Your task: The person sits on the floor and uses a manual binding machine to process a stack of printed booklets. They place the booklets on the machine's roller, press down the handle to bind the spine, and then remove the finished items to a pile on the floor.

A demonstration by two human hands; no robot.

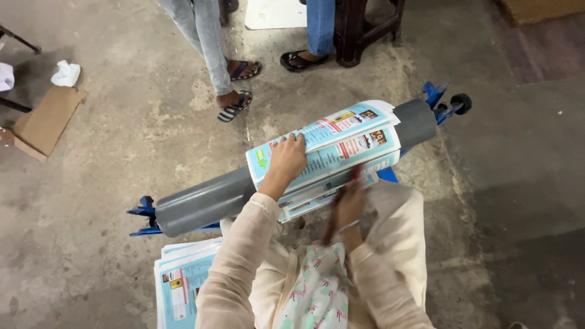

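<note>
Sheets [332, 152], printed, light blue and white, lie curved over a grey pipe [207, 201] that sits across a blue stand [143, 213] on the concrete floor [122, 152]. Left hand [286, 159] lies flat on top of the sheets near their left end, fingers spread and mostly open, pressing down, not gripping. Right hand [348, 204] is at the near lower edge of the sheets, blurred; it looks closed around a thin dark red stick-like thing [341, 204], but I cannot tell the grip for sure. Pipe's right end [420, 119] sticks out bare past the paper, next to a small black wheel [461, 102] on the stand.

Stack of similar sheets [180, 280] lies on the floor just beside the person's left knee. Further out: cardboard piece [42, 122] and crumpled white paper [66, 73] at left, two other people's sandalled feet [237, 100] and a dark stool [365, 30] at the top.

Risks, as a judgement: the sheets only rest on a round surface, so if the flat hand eases off they could slide or fan out of line. The fast right hand could crease or tear the lower edge. The pipe might roll on the stand under uneven pressure.
</note>
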